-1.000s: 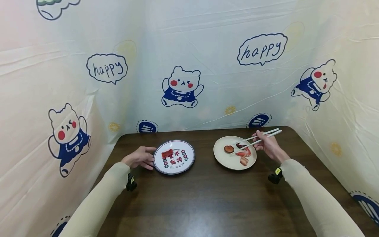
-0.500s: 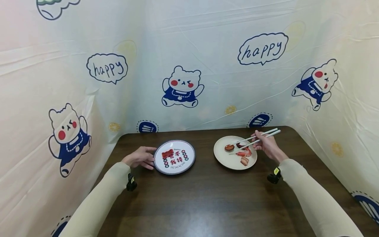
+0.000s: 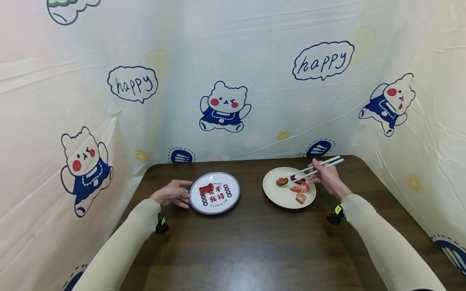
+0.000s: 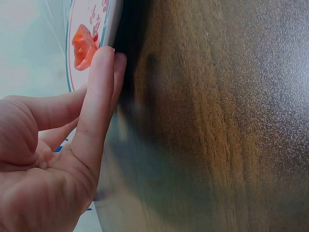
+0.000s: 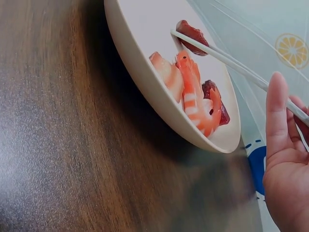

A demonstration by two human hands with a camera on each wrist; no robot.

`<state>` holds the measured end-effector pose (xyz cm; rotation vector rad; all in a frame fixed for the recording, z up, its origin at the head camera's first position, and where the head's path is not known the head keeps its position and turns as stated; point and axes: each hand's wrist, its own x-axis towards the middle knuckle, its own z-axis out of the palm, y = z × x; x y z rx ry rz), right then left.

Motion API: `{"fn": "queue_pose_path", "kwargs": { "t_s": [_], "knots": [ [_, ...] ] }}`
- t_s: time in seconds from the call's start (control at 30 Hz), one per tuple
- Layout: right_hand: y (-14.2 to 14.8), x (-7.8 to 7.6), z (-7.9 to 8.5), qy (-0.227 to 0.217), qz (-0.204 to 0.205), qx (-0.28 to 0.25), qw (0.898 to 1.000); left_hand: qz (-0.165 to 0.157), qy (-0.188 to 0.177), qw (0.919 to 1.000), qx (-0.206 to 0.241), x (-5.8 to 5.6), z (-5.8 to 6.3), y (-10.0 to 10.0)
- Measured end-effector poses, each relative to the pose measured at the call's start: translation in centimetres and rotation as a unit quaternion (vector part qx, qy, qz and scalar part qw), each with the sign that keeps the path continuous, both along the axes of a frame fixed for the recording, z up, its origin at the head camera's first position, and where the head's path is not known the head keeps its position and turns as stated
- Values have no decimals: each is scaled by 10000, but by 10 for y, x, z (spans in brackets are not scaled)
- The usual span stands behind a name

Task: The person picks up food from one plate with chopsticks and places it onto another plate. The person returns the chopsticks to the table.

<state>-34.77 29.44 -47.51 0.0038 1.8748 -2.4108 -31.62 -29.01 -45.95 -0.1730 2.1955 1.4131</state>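
In the head view, my right hand point(image 3: 325, 177) holds a pair of white chopsticks point(image 5: 236, 65) over the cream plate point(image 3: 271, 194). Their tips lie at a glossy brown oval food piece point(image 3: 282, 182), on either side of it in the right wrist view. Beside it on the plate are an orange-and-white shrimp point(image 5: 192, 92), a dark red piece point(image 5: 224, 116) and a pale pink slice point(image 3: 300, 198). My left hand point(image 3: 172, 193) touches the left rim of a white plate point(image 3: 214, 206) with extended fingers. That plate carries a red, bow-shaped food piece point(image 4: 83, 47) and printed characters.
Both plates rest on a dark wooden table point(image 3: 233, 242), the printed one to the left. A pale curtain point(image 3: 255, 52) with cartoon bears stands behind and at both sides. Each wrist wears a small black camera point(image 3: 335, 216).
The chopstick tips have come closer around the brown oval piece, which has tilted slightly. My right hand has shifted a little to the left; the left hand stays at its plate.
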Motion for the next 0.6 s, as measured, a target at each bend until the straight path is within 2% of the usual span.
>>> {"fn": "queue_pose_path", "kwargs": {
  "t_s": [0.6],
  "knots": [
    [0,0,-4,-133,-280,-187,9993,42,-36,10000,-29,-2,-2,-1]
  ]
}}
